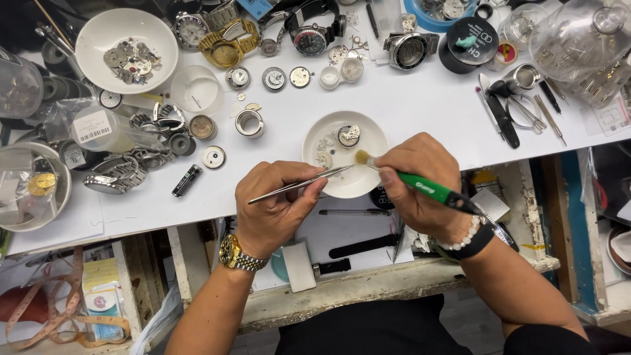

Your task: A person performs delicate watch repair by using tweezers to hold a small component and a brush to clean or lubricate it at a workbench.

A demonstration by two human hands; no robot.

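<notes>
While the left hand [279, 207] pinches steel tweezers [299, 185] and the right hand [420, 181] grips a green-handled brush [420, 185], the tiny watch movement [348, 135] lies in the white dish [368, 184], seemingly light and fragile, best gripped by its rim.

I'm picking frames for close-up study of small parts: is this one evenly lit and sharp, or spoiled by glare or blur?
Head view: bright, even light, soft shadows only under the hands; small white dish, tweezers and green-handled brush look sharp; mild glare on the clear dome at top right; frame edges bend slightly.
</notes>
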